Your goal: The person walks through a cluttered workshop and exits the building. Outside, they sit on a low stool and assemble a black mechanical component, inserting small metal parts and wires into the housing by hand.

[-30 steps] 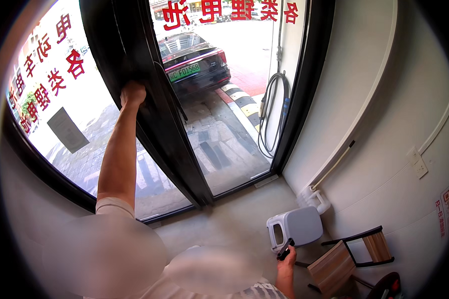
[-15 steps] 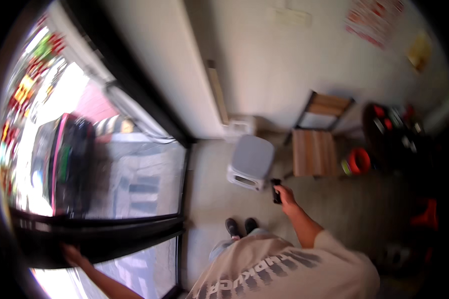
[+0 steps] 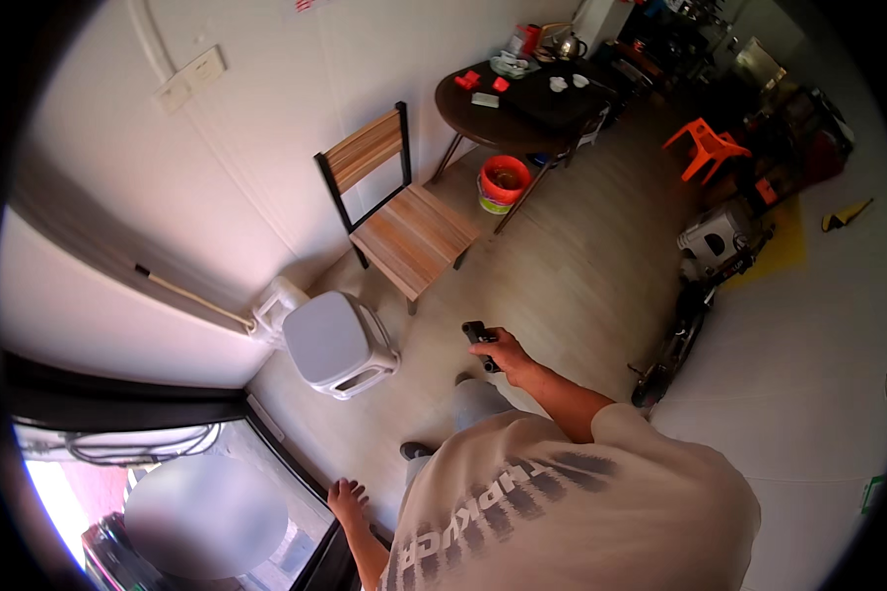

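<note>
My right hand (image 3: 506, 355), in front of my body, is closed round a small black handheld device (image 3: 477, 338) whose exact kind I cannot make out. Low on the left, my left hand (image 3: 347, 500) has its fingers apart and holds nothing. It is close to the black door frame (image 3: 296, 471). A white stool with a grey seat (image 3: 327, 338) stands ahead, between my hands and the wall. Farther off is a wooden chair with a black frame (image 3: 414, 236), its back toward the wall.
A dark oval table (image 3: 488, 123) bears red items and a kettle (image 3: 570, 46). Beneath it sits a red bucket (image 3: 504, 179). An orange plastic stool (image 3: 705, 148) stands at the far right, a black scooter (image 3: 680, 340) along the right wall. A thin stick (image 3: 197, 297) leans by the left wall.
My left hand has let go of the black door edge and come in beside my body. The view has swung right, into the room. My right hand still grips the black device.
</note>
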The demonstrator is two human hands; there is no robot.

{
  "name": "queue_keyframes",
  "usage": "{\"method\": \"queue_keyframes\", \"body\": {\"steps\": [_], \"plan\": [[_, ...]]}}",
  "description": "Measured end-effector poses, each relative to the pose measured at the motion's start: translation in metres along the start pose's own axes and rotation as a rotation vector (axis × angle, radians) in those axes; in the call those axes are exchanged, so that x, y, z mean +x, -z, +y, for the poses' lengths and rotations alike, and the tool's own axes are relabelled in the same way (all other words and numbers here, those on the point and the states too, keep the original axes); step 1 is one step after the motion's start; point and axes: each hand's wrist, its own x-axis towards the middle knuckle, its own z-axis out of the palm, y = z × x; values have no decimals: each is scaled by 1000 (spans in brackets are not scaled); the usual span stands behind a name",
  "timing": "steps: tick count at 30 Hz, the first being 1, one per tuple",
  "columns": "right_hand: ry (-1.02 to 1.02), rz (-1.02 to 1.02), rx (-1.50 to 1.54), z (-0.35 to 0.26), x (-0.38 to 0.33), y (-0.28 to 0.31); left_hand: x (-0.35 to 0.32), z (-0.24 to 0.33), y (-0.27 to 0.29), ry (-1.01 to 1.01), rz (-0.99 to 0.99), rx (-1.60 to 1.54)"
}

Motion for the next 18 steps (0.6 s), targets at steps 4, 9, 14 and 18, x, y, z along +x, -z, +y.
{"method": "queue_keyframes", "body": {"steps": [4,9,14,18], "plan": [[-58,32,116,-4,27,71,21,68,-87,33,-79,171],[-131,101,291,-8,96,162,69,65,-137,230,27,79],[-236,184,234,-44,140,241,33,18,-213,479,43,-42],[-283,291,202,-92,195,285,0,58,-319,112,-313,650]]}}
